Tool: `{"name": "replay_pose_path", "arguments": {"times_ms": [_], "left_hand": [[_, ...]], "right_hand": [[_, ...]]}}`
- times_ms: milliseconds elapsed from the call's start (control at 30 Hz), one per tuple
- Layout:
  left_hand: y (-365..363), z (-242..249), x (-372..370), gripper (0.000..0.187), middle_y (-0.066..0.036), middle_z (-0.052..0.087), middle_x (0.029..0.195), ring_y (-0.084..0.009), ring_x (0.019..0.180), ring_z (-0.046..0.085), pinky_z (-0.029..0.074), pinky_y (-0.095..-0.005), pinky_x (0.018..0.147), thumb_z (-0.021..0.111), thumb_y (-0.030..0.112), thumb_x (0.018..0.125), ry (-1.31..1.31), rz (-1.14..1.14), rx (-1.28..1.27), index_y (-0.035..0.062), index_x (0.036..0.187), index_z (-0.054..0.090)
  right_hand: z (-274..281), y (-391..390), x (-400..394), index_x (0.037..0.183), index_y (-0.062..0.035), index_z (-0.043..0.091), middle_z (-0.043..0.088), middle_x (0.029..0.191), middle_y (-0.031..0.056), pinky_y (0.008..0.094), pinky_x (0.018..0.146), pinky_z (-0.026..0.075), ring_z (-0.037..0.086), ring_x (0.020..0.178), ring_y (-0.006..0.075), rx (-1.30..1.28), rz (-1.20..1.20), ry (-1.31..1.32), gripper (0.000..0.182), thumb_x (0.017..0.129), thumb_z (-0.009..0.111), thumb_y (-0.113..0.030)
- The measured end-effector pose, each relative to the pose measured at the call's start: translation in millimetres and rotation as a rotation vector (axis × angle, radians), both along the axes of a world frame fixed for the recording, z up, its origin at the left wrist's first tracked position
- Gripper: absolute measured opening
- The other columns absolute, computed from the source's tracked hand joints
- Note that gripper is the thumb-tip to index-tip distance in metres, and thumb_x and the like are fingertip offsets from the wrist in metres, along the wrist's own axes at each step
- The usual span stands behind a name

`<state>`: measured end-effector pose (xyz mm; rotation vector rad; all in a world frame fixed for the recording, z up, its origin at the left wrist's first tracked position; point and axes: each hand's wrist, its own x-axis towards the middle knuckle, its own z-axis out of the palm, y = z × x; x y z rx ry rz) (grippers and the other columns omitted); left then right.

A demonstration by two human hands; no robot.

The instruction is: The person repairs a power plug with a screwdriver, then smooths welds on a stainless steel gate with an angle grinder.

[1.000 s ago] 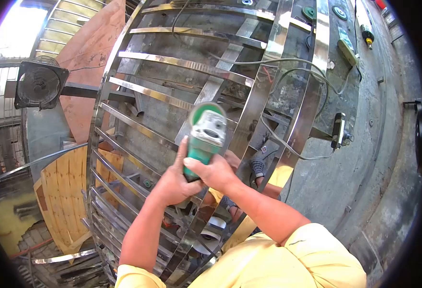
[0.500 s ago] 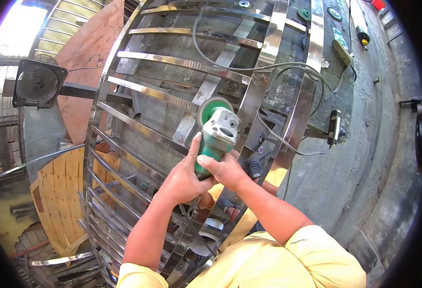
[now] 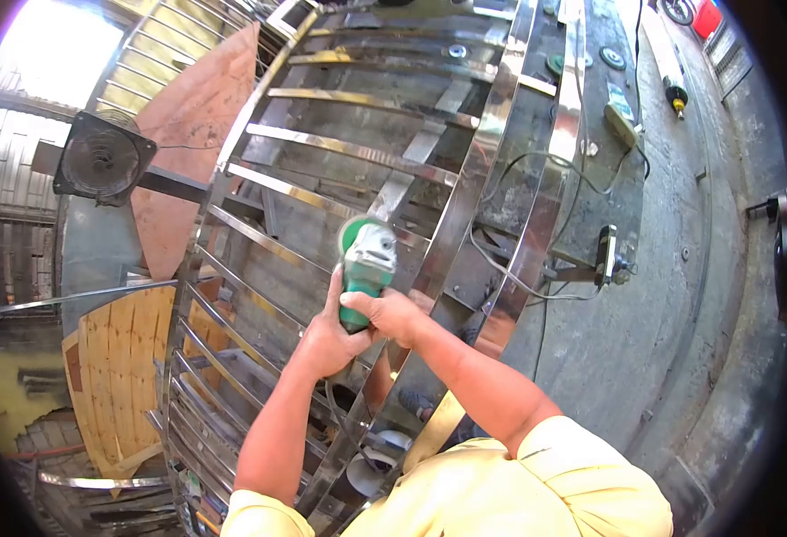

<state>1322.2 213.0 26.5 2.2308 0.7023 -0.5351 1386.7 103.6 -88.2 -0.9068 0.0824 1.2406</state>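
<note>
The grinder [image 3: 364,268] handle is hidden inside both hands [image 3: 358,327]. Its disc is mostly behind the grey head. The frame [image 3: 465,192] runs off the top edge. Things on the far floor are too small to tell.

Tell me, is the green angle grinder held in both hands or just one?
Both. The left hand and right hand wrap the green angle grinder by its body, above the curved steel slat frame.

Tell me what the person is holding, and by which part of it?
Both hands hold a green angle grinder by its green body: the left hand grips it from below and the right hand from the side. The grey head stays free.
</note>
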Motion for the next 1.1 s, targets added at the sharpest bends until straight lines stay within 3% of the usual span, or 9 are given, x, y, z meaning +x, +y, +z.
{"name": "replay_pose_path", "arguments": {"times_ms": [100, 400, 467, 567, 633, 667, 833, 967, 1100], "left_hand": [[-20, 19, -32, 0.117, -0.03, 0.065, 0.127, -0.0437, 0.12, 0.064, 0.052, -0.0455, 0.098, 0.08, 0.036, 0.079, 0.001, 0.121, 0.133, 0.0086, 0.165, 0.006], [-117, 27, -178, 0.1, -0.029, 0.057, 0.128, -0.0471, 0.115, 0.057, 0.05, -0.0516, 0.098, 0.083, 0.031, 0.075, -0.465, 0.086, 0.672, -0.0081, 0.153, 0.032], [-139, 36, -223, 0.092, -0.03, 0.054, 0.138, -0.047, 0.127, 0.052, 0.04, -0.0505, 0.113, 0.078, 0.034, 0.081, -0.508, 0.064, 0.541, -0.0079, 0.152, 0.036], [-159, 31, -311, 0.069, -0.024, 0.059, 0.131, -0.0415, 0.118, 0.059, 0.047, -0.0501, 0.103, 0.073, 0.029, 0.089, -0.789, 0.157, 0.345, 0.0, 0.147, 0.049], [-162, 11, -389, 0.061, -0.021, 0.062, 0.121, -0.0408, 0.108, 0.061, 0.05, -0.0502, 0.095, 0.073, 0.026, 0.088, -0.805, 0.302, 0.532, 0.0015, 0.14, 0.055], [-164, 6, -435, 0.054, -0.021, 0.063, 0.118, -0.0404, 0.106, 0.062, 0.05, -0.0495, 0.093, 0.073, 0.024, 0.087, -0.756, 0.451, 0.623, 0.0024, 0.135, 0.059], [-214, -35, -673, 0.035, -0.017, 0.066, 0.112, -0.037, 0.103, 0.063, 0.051, -0.0454, 0.092, 0.071, 0.023, 0.086, -0.452, 1.316, 0.947, 0.004, 0.115, 0.07], [-280, -77, -774, 0.05, -0.017, 0.057, 0.131, -0.0385, 0.118, 0.054, 0.045, -0.0505, 0.1, 0.074, 0.033, 0.085, 0.115, 1.491, 0.869, 0.0093, 0.128, 0.064], [-288, -101, -820, 0.07, -0.02, 0.041, 0.15, -0.0418, 0.135, 0.042, 0.035, -0.0561, 0.113, 0.074, 0.04, 0.085, 0.358, 1.593, 0.859, 0.0139, 0.146, 0.053]], "right_hand": [[32, -2, -7, 0.135, -0.0017, 0.061, 0.07, 0.119, 0.0113, 0.0381, 0.088, 0.056, 0.069, 0.1, 0.0214, -0.107, 0.195, -0.143, 0.068, 0.088, 0.079, -0.047], [111, -34, -124, 0.127, -0.0018, 0.058, 0.063, 0.116, 0.0061, 0.035, 0.097, 0.048, 0.057, 0.107, 0.0151, -0.144, -0.378, -0.451, 0.056, 0.086, 0.085, -0.027], [75, -51, -120, 0.133, -0.0055, 0.058, 0.067, 0.116, 0.0088, 0.0387, 0.096, 0.05, 0.063, 0.105, 0.0207, -0.28, -0.154, -0.686, 0.052, 0.087, 0.078, -0.018], [17, -87, -108, 0.136, -0.0042, 0.058, 0.068, 0.122, 0.0156, 0.0419, 0.095, 0.052, 0.066, 0.109, 0.0292, -0.115, 0.077, -1.452, 0.046, 0.093, 0.065, -0.015], [33, -92, -118, 0.133, -0.0017, 0.06, 0.07, 0.118, 0.0175, 0.0453, 0.096, 0.054, 0.068, 0.109, 0.0318, 0.201, 0.117, -0.883, 0.041, 0.099, 0.057, -0.026], [52, -90, -129, 0.128, 0.0004, 0.061, 0.071, 0.112, 0.0171, 0.0476, 0.097, 0.054, 0.069, 0.107, 0.0314, 0.306, 0.081, -0.406, 0.045, 0.104, 0.054, -0.037], [95, -83, -237, 0.139, 0.0025, 0.049, 0.058, 0.131, 0.0151, 0.0441, 0.098, 0.054, 0.064, 0.114, 0.0293, 0.407, 0.372, -0.277, 0.067, 0.096, 0.069, -0.044], [90, -76, -296, 0.14, 0.002, 0.047, 0.064, 0.113, 0.0137, 0.0374, 0.072, 0.057, 0.068, 0.088, 0.0254, 0.305, 0.577, -0.679, 0.082, 0.082, 0.084, -0.043], [129, -66, -416, 0.151, -0.0039, 0.034, 0.06, 0.111, 0.0089, 0.0355, 0.07, 0.056, 0.064, 0.085, 0.0225, 0.33, 0.678, -0.861, 0.114, 0.067, 0.094, -0.051]]}}
